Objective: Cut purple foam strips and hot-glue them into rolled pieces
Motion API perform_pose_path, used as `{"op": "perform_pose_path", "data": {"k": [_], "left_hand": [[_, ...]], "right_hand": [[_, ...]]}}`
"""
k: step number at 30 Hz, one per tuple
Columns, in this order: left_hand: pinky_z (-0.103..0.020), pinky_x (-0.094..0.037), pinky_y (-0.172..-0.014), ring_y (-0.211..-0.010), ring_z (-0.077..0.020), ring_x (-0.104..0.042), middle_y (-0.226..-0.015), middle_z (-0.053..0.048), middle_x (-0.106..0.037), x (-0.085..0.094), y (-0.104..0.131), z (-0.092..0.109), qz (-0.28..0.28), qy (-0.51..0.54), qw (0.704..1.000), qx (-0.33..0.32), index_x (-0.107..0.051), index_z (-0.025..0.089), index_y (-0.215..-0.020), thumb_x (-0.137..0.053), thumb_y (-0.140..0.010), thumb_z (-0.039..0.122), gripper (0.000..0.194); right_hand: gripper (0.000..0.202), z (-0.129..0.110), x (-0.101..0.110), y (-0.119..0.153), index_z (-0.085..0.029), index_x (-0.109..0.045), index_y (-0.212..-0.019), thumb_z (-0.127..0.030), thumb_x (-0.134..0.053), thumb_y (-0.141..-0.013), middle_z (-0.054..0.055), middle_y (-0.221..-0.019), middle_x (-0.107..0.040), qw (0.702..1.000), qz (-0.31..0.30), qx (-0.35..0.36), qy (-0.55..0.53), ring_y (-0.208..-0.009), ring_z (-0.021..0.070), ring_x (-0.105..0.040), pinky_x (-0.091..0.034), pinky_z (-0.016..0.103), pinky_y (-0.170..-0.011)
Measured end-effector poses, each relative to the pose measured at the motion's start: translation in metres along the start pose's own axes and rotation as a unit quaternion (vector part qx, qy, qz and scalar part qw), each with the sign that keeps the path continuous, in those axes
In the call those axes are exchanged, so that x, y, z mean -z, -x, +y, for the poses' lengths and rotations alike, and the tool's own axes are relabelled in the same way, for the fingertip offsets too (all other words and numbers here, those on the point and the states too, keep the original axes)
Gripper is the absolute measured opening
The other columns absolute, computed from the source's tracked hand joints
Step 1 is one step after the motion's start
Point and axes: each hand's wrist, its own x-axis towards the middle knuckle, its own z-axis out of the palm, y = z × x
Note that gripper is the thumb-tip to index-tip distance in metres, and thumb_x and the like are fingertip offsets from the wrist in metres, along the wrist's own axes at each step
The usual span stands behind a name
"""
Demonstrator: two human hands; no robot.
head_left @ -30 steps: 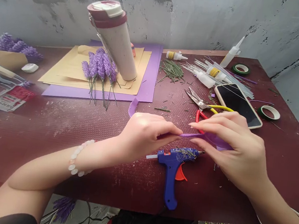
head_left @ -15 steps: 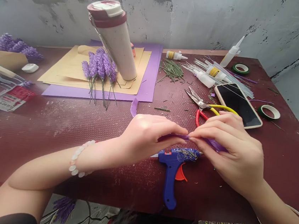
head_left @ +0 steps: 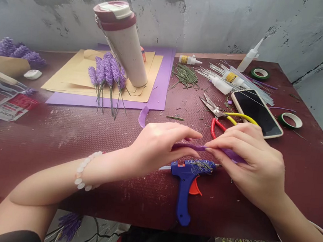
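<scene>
A thin purple strip (head_left: 193,147) stretches between my two hands above the table. My right hand (head_left: 253,165) pinches it between thumb and forefinger, and a wider part of the strip runs under that palm. The other end passes into my left hand (head_left: 161,146), whose thumb and forefinger tips are apart around it; its other fingers are mostly hidden. Below the strip lies a blue glue gun (head_left: 184,189) with an orange trigger and green bits on top. Scissors (head_left: 216,111) with red and yellow handles are just beyond my right hand.
A phone (head_left: 256,111), green tape rolls (head_left: 291,120), glue bottles (head_left: 221,85) and cut green stems (head_left: 185,75) lie at the back right. Purple flowers (head_left: 107,69) and a tall tumbler (head_left: 129,46) stand on paper sheets (head_left: 59,79) at the back left.
The left thumb and forefinger have parted from their pinch near the right fingertips, showing more of the strip. The right hand has barely moved.
</scene>
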Motion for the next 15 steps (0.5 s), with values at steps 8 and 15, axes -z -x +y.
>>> {"op": "perform_pose_path", "data": {"k": [8,15], "left_hand": [[-0.016,-0.053,-0.064,-0.066,-0.0085,-0.073,-0.079,0.003,-0.081,0.0023,0.0009,0.0016,0.010,-0.015,1.000,0.006,-0.075,0.019,-0.088,-0.069,-0.094,0.020,0.008],[-0.023,-0.060,-0.079,-0.084,-0.0151,-0.077,-0.096,-0.007,-0.082,-0.0017,0.0007,-0.0020,0.002,0.015,1.000,-0.009,-0.073,0.014,-0.105,-0.076,-0.088,0.034,0.027]], "right_hand": [[0.013,0.0029,-0.0014,0.0026,-0.026,-0.070,-0.091,-0.013,-0.073,-0.091,0.000,-0.079,-0.075,1.000,-0.010,-0.022,-0.011,-0.076,0.0214,-0.064,-0.048,0.040,-0.078],[0.013,0.0002,-0.0050,0.0040,-0.024,-0.067,-0.088,-0.011,-0.071,-0.092,0.001,-0.077,-0.072,1.000,0.002,-0.015,-0.001,-0.075,0.0208,-0.061,-0.047,0.039,-0.077]]}}
